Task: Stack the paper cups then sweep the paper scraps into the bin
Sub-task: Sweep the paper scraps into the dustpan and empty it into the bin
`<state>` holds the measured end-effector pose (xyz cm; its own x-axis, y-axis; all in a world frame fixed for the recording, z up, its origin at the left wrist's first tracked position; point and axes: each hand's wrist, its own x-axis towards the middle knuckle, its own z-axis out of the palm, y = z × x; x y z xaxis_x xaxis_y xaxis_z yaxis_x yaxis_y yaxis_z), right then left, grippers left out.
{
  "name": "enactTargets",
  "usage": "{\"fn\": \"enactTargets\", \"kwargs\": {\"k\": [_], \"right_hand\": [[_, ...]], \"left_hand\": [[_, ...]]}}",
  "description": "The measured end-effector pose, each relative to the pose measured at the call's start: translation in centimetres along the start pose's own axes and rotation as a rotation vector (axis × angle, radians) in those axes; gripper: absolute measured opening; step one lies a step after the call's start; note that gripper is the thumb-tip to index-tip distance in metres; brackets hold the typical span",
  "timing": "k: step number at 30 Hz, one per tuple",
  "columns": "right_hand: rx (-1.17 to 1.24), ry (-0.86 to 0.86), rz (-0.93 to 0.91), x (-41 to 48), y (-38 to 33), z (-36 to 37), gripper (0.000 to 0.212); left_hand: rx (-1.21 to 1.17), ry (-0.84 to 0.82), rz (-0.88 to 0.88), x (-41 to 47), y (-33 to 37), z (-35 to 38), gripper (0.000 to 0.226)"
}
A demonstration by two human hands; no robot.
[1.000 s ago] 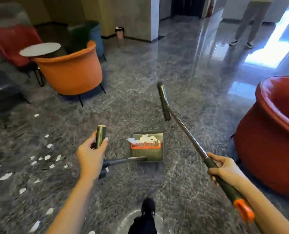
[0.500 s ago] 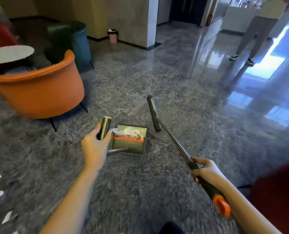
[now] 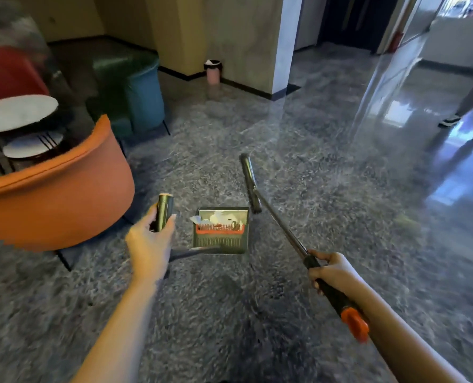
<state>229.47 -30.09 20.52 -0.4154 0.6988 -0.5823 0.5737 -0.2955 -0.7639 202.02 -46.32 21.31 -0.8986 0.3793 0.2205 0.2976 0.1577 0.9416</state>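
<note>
No text, label, brand, number or sign can be read. Nothing legible is made out on the dustpan, the broom or the small pink bin by the wall, and much of the view is smeared by motion blur.

Paper scraps in dustpan, left of broom

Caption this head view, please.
Left hand holds green dustpan of white paper scraps; right hand grips metal-handled dark broom.
</note>
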Motion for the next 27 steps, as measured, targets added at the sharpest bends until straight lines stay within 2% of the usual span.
{"fn": "enactTargets", "kwargs": {"k": [6, 12, 17, 22, 27], "right_hand": [[-0.079, -0.049, -0.033, 18.3, -14.6, -2.9, 0.061], [-0.111, -0.057, -0.054, 38.5, -27.4, -2.7, 0.056], [-0.097, -0.06, -0.078, 52.3, -39.8, -3.5, 0.056], [-0.089, -0.041, -0.071, 65.4, -49.7, -4.5, 0.059], [-0.089, -0.043, -0.091, 82.5, -59.3, -5.2, 0.059]], "left_hand": [[0.112, 0.047, 0.061, 17.1, 0.2, 10.8, 0.037], [0.079, 0.057, 0.088, 37.6, -3.6, 23.2, 0.043], [0.072, 0.045, 0.074, 55.1, -4.1, 32.5, 0.049], [0.068, 0.053, 0.088, 70.5, -5.1, 41.2, 0.046], [0.012, 0.097, 0.053, 86.7, -8.2, 51.4, 0.044]]}}
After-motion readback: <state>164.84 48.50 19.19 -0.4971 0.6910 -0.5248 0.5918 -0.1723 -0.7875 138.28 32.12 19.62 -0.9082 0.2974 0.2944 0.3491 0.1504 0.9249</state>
